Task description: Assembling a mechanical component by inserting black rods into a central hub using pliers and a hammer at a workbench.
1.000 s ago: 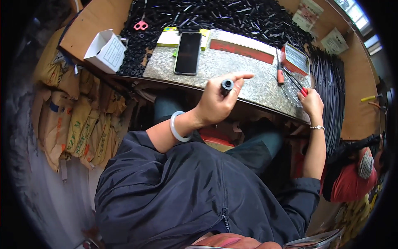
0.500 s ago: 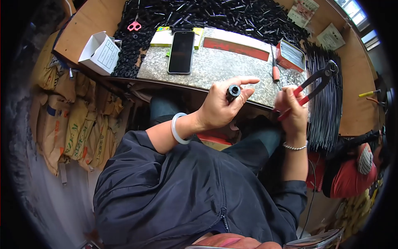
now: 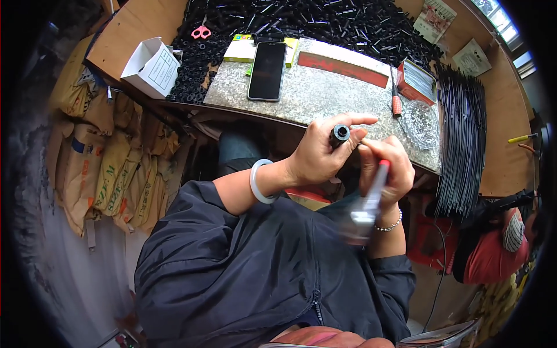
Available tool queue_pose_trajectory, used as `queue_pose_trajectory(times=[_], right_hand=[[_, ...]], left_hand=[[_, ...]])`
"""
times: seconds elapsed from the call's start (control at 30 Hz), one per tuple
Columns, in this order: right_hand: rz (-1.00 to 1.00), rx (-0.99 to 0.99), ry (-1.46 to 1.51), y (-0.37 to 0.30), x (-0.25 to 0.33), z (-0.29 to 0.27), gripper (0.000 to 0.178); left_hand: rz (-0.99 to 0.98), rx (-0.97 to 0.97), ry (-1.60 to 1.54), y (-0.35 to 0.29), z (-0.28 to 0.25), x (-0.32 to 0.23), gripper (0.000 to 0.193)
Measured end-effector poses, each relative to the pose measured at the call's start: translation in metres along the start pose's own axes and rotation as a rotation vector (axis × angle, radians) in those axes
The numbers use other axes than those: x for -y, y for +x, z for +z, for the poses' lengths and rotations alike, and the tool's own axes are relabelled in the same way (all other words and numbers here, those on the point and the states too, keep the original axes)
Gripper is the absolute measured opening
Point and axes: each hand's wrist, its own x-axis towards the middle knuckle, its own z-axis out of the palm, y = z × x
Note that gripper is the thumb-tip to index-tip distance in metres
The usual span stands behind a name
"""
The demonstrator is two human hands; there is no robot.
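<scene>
My left hand [image 3: 313, 156] is closed around a short black tube [image 3: 340, 133], its hollow end turned up and the index finger stretched out beyond it. Close against its thumb is my right hand [image 3: 390, 168], thumb and fingers pinched together. In the right palm sit red-handled pincers [image 3: 368, 211], their metal head blurred and pointing back toward my body. Whether the right fingertips also pinch something small cannot be made out. Both hands are just off the front edge of the speckled work board [image 3: 348, 95]. A screwdriver [image 3: 396, 104] with a red handle lies beyond the right hand.
A phone [image 3: 267, 71] lies on the board near a red-faced strip [image 3: 342, 68]. To the right are a box of thin pins [image 3: 418, 84], clear plastic [image 3: 422, 124] and long black rods [image 3: 461, 139]. Black parts [image 3: 290, 17], pink scissors [image 3: 201, 32] and a white carton [image 3: 159, 72] lie behind.
My right hand has come left to meet the left hand, and the pincers have swung from pointing up and right to pointing down toward my body. The left hand still holds the black tube.
</scene>
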Motion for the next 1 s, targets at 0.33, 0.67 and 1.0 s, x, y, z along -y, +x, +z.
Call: queue_pose_trajectory(times=[0.33, 0.67, 1.0], right_hand=[[-0.194, 0.051, -0.106, 0.007, 0.003, 0.008, 0.026], [-0.211, 0.031, -0.085, 0.004, -0.002, 0.013, 0.024], [0.277, 0.190, 0.065, 0.023, -0.004, -0.001, 0.025]], left_hand=[[0.173, -0.018, -0.003, -0.002, 0.002, 0.010, 0.042], [0.123, -0.023, -0.078, -0.004, 0.004, 0.010, 0.041], [0.137, -0.033, -0.081, -0.002, -0.002, 0.010, 0.056]])
